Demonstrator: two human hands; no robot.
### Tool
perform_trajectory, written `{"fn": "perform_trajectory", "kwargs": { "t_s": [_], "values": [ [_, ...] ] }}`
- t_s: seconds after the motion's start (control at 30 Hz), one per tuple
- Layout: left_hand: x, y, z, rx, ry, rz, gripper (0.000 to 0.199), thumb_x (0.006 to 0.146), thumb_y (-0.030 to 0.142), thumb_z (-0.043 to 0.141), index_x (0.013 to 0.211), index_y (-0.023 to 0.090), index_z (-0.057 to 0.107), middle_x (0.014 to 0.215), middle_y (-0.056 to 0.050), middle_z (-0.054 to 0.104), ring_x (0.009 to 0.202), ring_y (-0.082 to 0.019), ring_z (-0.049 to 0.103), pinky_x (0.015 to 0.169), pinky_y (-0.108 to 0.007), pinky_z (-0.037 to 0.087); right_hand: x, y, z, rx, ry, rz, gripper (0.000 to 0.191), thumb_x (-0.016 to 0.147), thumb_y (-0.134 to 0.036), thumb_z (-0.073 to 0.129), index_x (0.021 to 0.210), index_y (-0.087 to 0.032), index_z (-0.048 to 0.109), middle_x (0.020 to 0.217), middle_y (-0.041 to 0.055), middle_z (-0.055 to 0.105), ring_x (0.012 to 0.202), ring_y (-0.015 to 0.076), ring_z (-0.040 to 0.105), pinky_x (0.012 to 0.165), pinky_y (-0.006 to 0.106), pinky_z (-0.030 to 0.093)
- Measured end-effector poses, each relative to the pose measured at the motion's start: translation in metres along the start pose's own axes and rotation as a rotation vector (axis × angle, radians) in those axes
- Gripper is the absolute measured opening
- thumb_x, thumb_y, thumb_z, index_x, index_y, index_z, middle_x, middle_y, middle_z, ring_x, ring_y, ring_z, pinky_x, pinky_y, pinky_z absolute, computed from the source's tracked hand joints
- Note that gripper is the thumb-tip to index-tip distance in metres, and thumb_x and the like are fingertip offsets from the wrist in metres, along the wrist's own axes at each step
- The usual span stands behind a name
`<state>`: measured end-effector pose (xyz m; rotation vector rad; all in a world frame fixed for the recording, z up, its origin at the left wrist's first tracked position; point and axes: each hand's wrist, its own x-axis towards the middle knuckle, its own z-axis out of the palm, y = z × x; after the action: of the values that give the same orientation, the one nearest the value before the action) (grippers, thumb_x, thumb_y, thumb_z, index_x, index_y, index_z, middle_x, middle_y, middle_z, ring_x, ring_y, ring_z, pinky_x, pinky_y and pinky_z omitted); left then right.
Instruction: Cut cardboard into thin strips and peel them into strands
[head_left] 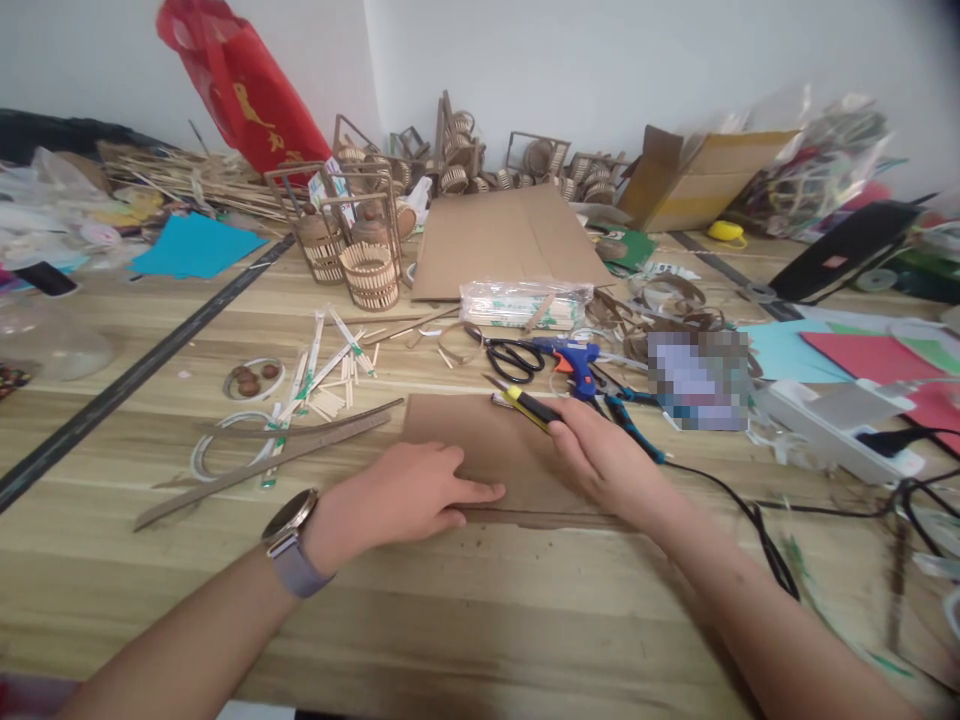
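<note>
The left hand (405,495) (a watch (292,525) on its wrist) grasps nothing, its index finger stretched over the cardboard piece (517,455) lying flat on the table (450,620). The right hand (596,450), above that piece's right side, is clasped around 1 yellow-and-black knife (536,406). Beyond lie black-handled scissors (517,379) and 1 blue glue gun (577,366); farther back, 1 larger cardboard sheet (510,240).

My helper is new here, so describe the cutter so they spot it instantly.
On the wooden table, find the nearer, smaller brown cardboard sheet. At its far edge, the right hand holds the cutter, its tip pointing away and to the left. Its yellow-and-black body sets it apart from the blue glue gun just beyond.
</note>
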<state>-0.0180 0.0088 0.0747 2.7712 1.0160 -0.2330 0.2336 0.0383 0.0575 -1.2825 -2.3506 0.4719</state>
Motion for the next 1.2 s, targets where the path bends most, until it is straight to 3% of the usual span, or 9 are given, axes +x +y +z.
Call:
{"fn": "perform_trajectory", "kwargs": {
  "t_s": [0.1, 0.17, 0.3, 0.47, 0.67, 0.83, 1.2],
  "values": [
    [0.001, -0.003, -0.001, 0.013, -0.006, 0.003, 0.048, 0.093, 0.033, 0.062, 0.139, 0.046, 0.051, 0.087, -0.003, 0.058, 0.077, -0.021, 0.058, 0.058, -0.027, 0.038, -0.002, -0.004, -0.007, 0.294, -0.082, 0.111, 0.043, 0.103, -0.046, 0.024, 0.103, -0.02, 0.059, 0.072, 0.0033, 0.063, 0.068, 0.0186, 0.063, 0.067, 0.031, 0.052],
    [0.002, -0.005, -0.001, 0.022, -0.011, -0.003, 0.049, 0.093, 0.033, 0.062, 0.139, 0.046, 0.051, 0.087, -0.003, 0.058, 0.077, -0.022, 0.058, 0.058, -0.027, 0.037, -0.002, -0.006, -0.008, 0.495, -0.168, 0.174, 0.048, 0.1, -0.058, 0.027, 0.09, -0.02, 0.056, 0.066, 0.0008, 0.06, 0.058, 0.015, 0.058, 0.056, 0.027, 0.05],
    [0.003, -0.013, 0.002, 0.011, 0.019, -0.014, 0.048, 0.094, 0.034, 0.06, 0.139, 0.046, 0.051, 0.087, -0.004, 0.056, 0.077, -0.022, 0.057, 0.058, -0.027, 0.037, -0.005, -0.006, -0.011, 0.7, -0.227, 0.227, 0.051, 0.09, -0.071, 0.044, 0.088, -0.02, 0.053, 0.073, 0.0006, 0.06, 0.055, 0.0114, 0.055, 0.05, 0.024, 0.047],
    [0.003, -0.019, 0.005, -0.033, 0.012, -0.024, 0.045, 0.094, 0.037, 0.06, 0.138, 0.046, 0.052, 0.086, -0.002, 0.055, 0.077, -0.021, 0.055, 0.059, -0.026, 0.035, -0.013, -0.001, -0.02, 0.979, -0.132, 0.391, 0.047, 0.082, -0.065, 0.063, 0.095, -0.02, 0.055, 0.084, 0.0035, 0.063, 0.055, 0.0101, 0.053, 0.048, 0.024, 0.044],
    [0.006, -0.018, 0.008, -0.028, 0.014, -0.104, 0.044, 0.099, 0.036, 0.052, 0.142, 0.041, 0.049, 0.088, -0.002, 0.053, 0.076, -0.019, 0.055, 0.056, -0.026, 0.032, -0.021, 0.011, -0.021, 1.044, -0.02, 0.462, 0.044, 0.08, -0.058, 0.069, 0.1, -0.021, 0.057, 0.083, 0.0021, 0.063, 0.055, 0.0111, 0.055, 0.047, 0.024, 0.044],
    [0.009, -0.017, 0.017, 0.066, 0.099, -0.163, 0.04, 0.1, 0.035, 0.048, 0.14, 0.038, 0.051, 0.099, -0.005, 0.051, 0.077, -0.018, 0.054, 0.055, -0.025, 0.032, -0.022, 0.015, -0.021, 1.124, 0.007, 0.466, 0.044, 0.078, -0.056, 0.073, 0.101, -0.021, 0.059, 0.083, 0.0018, 0.065, 0.055, 0.0103, 0.055, 0.049, 0.024, 0.046],
    [0.022, -0.016, 0.026, 0.091, 0.212, -0.327, 0.036, 0.101, 0.034, 0.047, 0.135, 0.027, 0.057, 0.111, -0.009, 0.055, 0.081, -0.018, 0.058, 0.064, -0.027, 0.044, -0.022, 0.019, -0.025, 1.161, 0.043, 0.486, 0.04, 0.078, -0.052, 0.074, 0.097, -0.02, 0.06, 0.081, 0.0019, 0.067, 0.053, 0.0108, 0.056, 0.045, 0.023, 0.044]
  ]
}}
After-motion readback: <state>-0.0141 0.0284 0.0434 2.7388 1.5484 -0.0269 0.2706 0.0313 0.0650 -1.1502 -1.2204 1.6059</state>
